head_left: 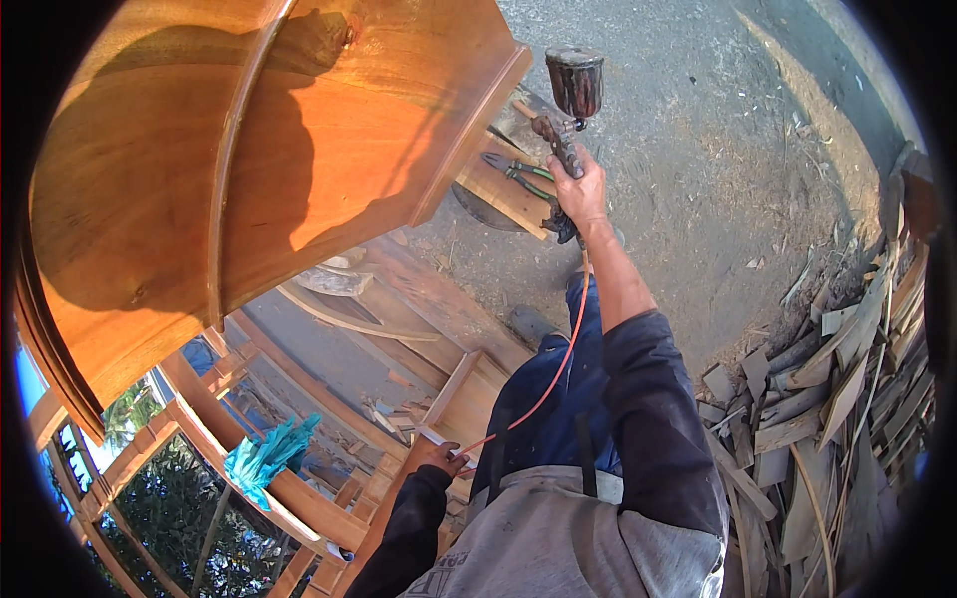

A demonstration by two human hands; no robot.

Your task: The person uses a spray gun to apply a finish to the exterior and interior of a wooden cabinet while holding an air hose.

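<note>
A glossy orange-brown wooden panel [384,120] is seen filling the upper left of the head view, and it serves here as the landmark. A wet-looking shine is shown across its face, on the raised curved wooden strip [228,159] crossing it and along its pale-lit moulded edge [475,130], so much of the coating is judged to have been laid on. No bare patch can be made out, though part of the face is darkened by a shadow. Whether another coat is left to be given, and how the hidden sides stand, cannot be told. No spray can be seen in the air, and the gun is held off to the right of the panel, apart from it; a pause between passes is suggested.

By the right hand [580,189], closed firmly around its grip, a dark, stain-crusted metal spray gun [554,138] is held upright, its brown-streaked round metal cup [575,88] on top. By the left hand [446,457], below the panel and to its right, a thin orange rubber hose [575,339] seems to be lightly pinched between curled fingers.

Just right of the panel's edge, green-handled metal pliers [526,169] are laid on a light wooden board [493,194]. Below the panel, a crumpled teal cloth [267,458] is draped over a brown wooden beam [317,498].
</note>
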